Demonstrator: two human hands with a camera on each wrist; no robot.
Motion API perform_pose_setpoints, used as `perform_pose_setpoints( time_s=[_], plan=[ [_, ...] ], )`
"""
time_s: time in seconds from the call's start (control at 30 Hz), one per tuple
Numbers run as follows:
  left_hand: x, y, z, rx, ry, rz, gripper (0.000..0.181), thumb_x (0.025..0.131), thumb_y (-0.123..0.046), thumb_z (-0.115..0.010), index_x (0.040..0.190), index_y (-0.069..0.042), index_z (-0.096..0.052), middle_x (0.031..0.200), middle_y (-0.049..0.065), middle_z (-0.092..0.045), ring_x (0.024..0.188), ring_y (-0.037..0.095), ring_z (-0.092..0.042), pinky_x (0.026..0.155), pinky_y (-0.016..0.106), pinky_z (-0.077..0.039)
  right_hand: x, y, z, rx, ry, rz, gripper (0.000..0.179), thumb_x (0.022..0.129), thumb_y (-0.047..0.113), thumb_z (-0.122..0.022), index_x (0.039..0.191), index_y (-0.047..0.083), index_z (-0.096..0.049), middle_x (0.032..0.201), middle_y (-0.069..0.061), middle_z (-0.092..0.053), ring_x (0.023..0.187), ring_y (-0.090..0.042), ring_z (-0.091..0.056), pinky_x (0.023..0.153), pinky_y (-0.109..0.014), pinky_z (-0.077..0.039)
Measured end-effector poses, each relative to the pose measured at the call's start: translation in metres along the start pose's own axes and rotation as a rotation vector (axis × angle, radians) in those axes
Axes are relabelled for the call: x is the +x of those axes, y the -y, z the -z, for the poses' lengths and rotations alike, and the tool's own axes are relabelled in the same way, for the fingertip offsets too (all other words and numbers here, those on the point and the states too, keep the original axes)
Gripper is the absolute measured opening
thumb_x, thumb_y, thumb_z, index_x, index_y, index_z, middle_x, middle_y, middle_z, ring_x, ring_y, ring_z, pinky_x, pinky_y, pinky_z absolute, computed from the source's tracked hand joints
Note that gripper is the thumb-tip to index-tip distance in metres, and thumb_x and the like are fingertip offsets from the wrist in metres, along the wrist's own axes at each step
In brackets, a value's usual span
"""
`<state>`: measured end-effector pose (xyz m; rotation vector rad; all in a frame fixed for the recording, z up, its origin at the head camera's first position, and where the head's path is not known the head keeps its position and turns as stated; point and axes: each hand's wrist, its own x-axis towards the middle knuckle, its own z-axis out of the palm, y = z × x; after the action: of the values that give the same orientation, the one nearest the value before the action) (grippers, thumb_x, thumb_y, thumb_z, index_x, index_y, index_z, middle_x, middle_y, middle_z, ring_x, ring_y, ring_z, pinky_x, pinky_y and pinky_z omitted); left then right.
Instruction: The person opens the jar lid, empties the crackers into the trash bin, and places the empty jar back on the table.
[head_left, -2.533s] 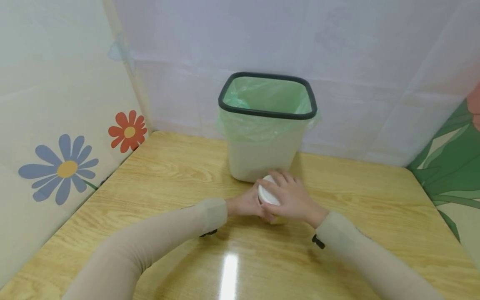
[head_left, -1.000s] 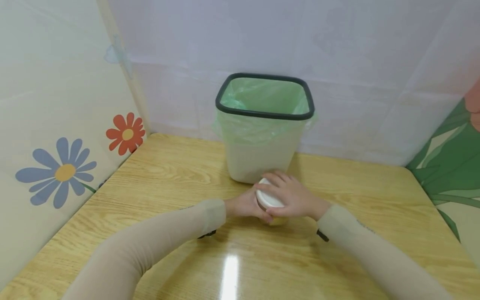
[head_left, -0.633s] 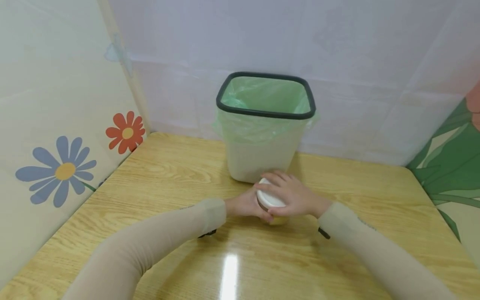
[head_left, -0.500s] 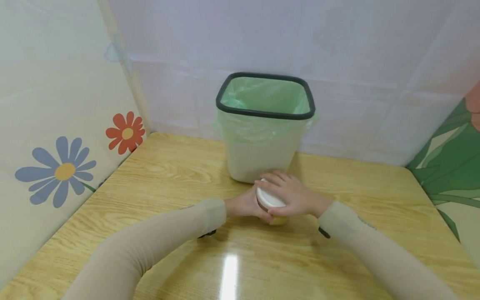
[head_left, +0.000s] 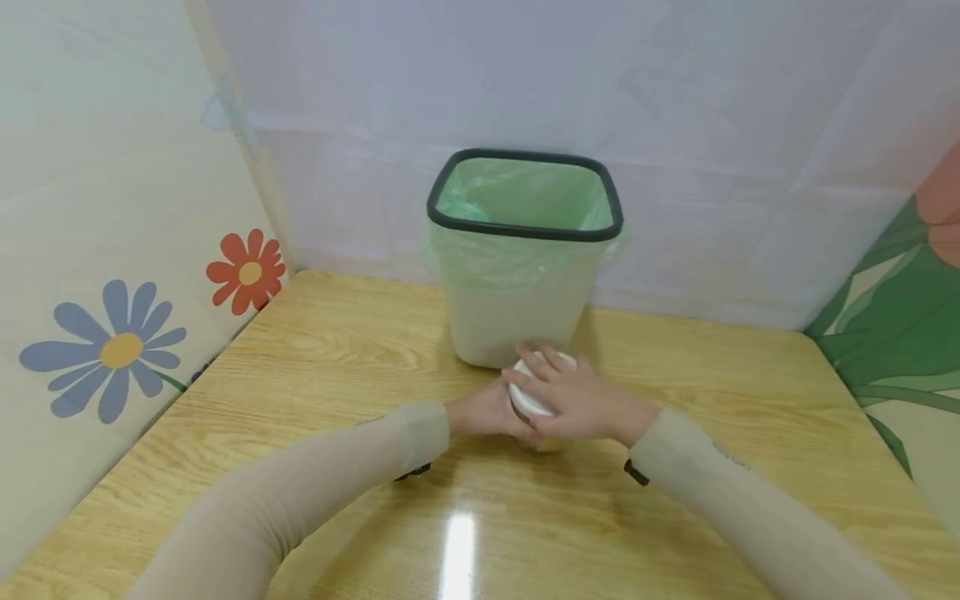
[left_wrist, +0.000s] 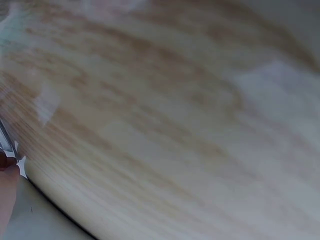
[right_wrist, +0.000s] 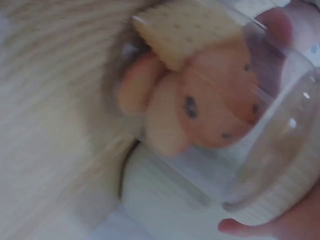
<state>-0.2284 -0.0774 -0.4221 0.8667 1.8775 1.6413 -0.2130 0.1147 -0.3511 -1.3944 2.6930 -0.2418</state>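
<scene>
Clear jar (right_wrist: pixel 172 117), capped by a white lid (head_left: pixel 527 403): we find it at mid-table, between the two hands, just in front of the bin (head_left: pixel 513 323). From the right wrist view we record a see-through wall, a pale biscuit shape and an orange-brown rounded figure with dark spots; we cannot tell whether these are printed on the jar or sit inside it. Lid rim is ribbed, and we see it seated on the jar's mouth. We cannot tell whether the base touches the table (head_left: pixel 360 333).

Grip, left hand (head_left: pixel 483 410): wrapped about the jar's side below the lid, grasping it; we have its fingers partly hidden in the head view. Grip, right hand (head_left: pixel 581 402): laid over the lid, fingers fanned across the top toward the far edge, thumb at the near rim, so we log it as grasping the lid. Its outline is slightly blurred.

Surroundings: we note a green liner (head_left: pixel 498 260) folded over the outside of the bin, under a dark rim (head_left: pixel 525 230). Both forearms wear beige sleeves (head_left: pixel 315 483). On the left wall covering we count one blue flower (head_left: pixel 75 354) and one red flower (head_left: pixel 234 275). Our left wrist view gives mostly blurred wood grain.
</scene>
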Motion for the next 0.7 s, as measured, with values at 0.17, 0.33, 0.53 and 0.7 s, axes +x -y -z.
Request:
perform_pose_setpoints(
  time_s=[0.17,0.33,0.53,0.7],
  plan=[
    [0.000,-0.001,0.001,0.111,-0.032,0.006,0.105,0.078,-0.009,-0.081,0.155,-0.012,-0.010,0.150,0.010,-0.032,0.122,0.016,-0.050,0.099,0.030,-0.045,0.001,0.001,-0.008,-0.052,-0.100,-0.001,0.070,0.093,0.058,-0.049,0.151,0.021,-0.036,0.158,-0.016,-0.022,0.143,-0.043,-0.017,0.096,-0.079,-0.022],
    [-0.001,-0.002,0.000,0.113,-0.030,-0.015,0.104,0.078,-0.011,-0.082,0.153,-0.010,-0.009,0.148,0.012,-0.033,0.122,0.019,-0.050,0.096,0.032,-0.047,0.003,0.000,-0.014,-0.061,-0.202,-0.011,0.069,0.089,0.064,-0.050,0.145,0.024,-0.046,0.154,-0.017,-0.032,0.140,-0.043,-0.025,0.093,-0.076,-0.030],
    [0.000,-0.001,0.002,0.121,-0.027,-0.019,0.112,0.075,-0.037,-0.084,0.153,-0.010,-0.008,0.150,0.013,-0.028,0.125,0.020,-0.046,0.099,0.030,-0.044,0.001,0.002,-0.015,-0.040,-0.245,-0.042,0.069,0.089,0.065,-0.051,0.144,0.024,-0.048,0.154,-0.024,-0.027,0.138,-0.049,-0.023,0.095,-0.076,-0.028],
    [-0.001,-0.002,0.000,0.006,-0.022,0.026,0.106,0.080,-0.017,-0.082,0.153,-0.012,-0.006,0.146,0.014,-0.033,0.114,0.022,-0.057,0.092,0.037,-0.051,0.002,0.005,-0.013,-0.072,-0.225,-0.075,0.071,0.088,0.062,-0.054,0.147,0.025,-0.044,0.151,-0.023,-0.032,0.136,-0.050,-0.028,0.093,-0.076,-0.031]
  ],
)
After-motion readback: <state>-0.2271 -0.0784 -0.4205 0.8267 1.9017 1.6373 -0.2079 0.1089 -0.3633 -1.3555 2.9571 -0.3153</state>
